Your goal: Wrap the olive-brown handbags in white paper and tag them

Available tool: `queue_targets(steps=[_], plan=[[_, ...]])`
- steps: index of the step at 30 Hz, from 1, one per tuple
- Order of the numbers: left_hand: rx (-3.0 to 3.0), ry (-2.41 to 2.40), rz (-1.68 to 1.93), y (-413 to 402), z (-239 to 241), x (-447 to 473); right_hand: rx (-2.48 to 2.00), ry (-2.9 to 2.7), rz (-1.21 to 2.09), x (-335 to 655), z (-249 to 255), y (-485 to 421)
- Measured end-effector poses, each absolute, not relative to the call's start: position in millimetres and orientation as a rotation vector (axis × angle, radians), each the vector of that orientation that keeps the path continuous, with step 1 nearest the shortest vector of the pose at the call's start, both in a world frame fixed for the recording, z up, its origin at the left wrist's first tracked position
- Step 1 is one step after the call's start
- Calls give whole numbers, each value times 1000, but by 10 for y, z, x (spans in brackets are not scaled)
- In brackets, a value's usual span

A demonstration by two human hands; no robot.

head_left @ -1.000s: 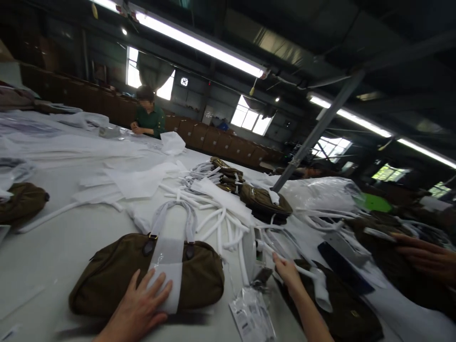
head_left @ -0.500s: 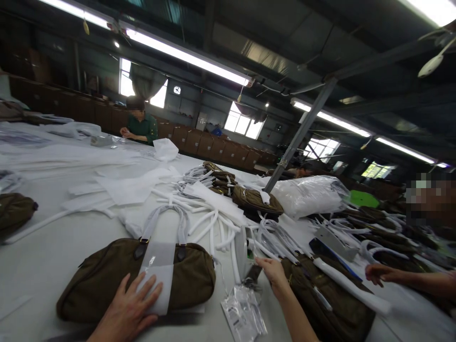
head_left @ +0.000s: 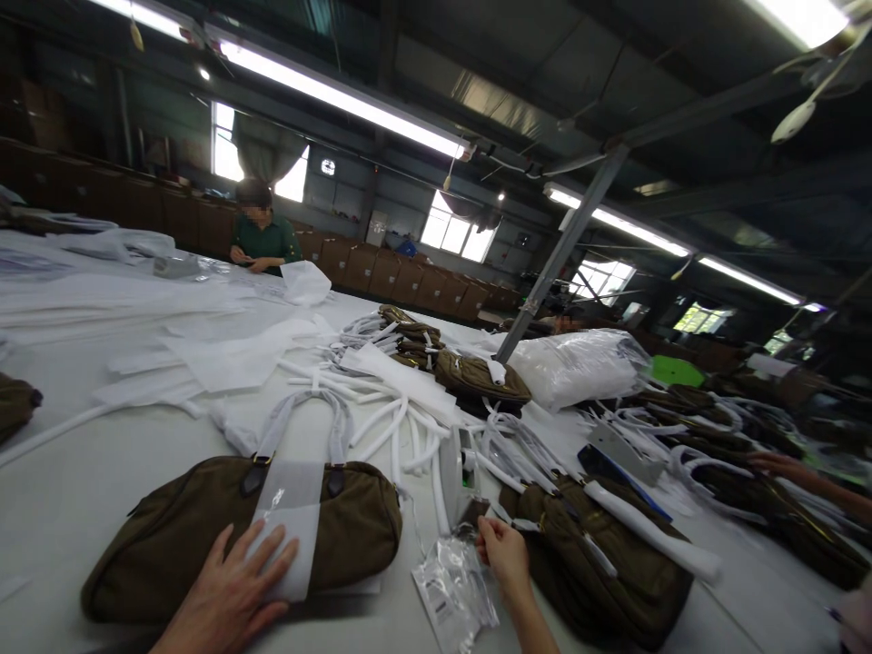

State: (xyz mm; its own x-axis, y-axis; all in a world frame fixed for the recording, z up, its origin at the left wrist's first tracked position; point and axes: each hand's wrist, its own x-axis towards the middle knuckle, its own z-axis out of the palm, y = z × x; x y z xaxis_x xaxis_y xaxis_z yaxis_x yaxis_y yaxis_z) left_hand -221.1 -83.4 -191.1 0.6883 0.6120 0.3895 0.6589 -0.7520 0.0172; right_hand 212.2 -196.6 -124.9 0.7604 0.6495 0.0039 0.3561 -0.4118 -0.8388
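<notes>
A dark olive-brown handbag [head_left: 170,536] lies on the table before me, its two handles wrapped in pale sleeves and standing up. A white translucent strip [head_left: 290,490] runs down its front. My left hand [head_left: 242,577] rests flat on that strip and the bag, fingers spread. To the right, my right hand [head_left: 504,549] has its fingers pinched together beside a small grey tape dispenser [head_left: 460,481]; what the fingertips hold, if anything, is too small to make out. Clear plastic packets with printed labels [head_left: 453,590] lie just below the dispenser.
Another brown bag [head_left: 606,563] lies to the right of my right hand. White foam tubes [head_left: 388,427] and paper sheets [head_left: 224,354] cover the table beyond. A metal post [head_left: 559,259] rises behind a plastic-wrapped bundle [head_left: 579,368]. A co-worker's hand [head_left: 780,465] reaches over bags at right.
My right hand has drawn slightly down and toward me at the dispenser, its fingers more curled. My left hand stays on the bag. The co-worker's hand at right has moved away onto the bags.
</notes>
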Motion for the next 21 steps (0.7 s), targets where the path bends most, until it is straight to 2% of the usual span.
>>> queue_targets(steps=[8,16,21], plan=[[-2797,-1056,-597,-857,-1838,-2206,-2164,-1006,280,1976,-968,-2205],[-2797,-1098,-498,-901,-1580,-2190,-1652,-2290,616,793,35,-1101],[-2813,-1129,-499,-902,-1570,-2185,-1388,-2912,587,193,172,-315]])
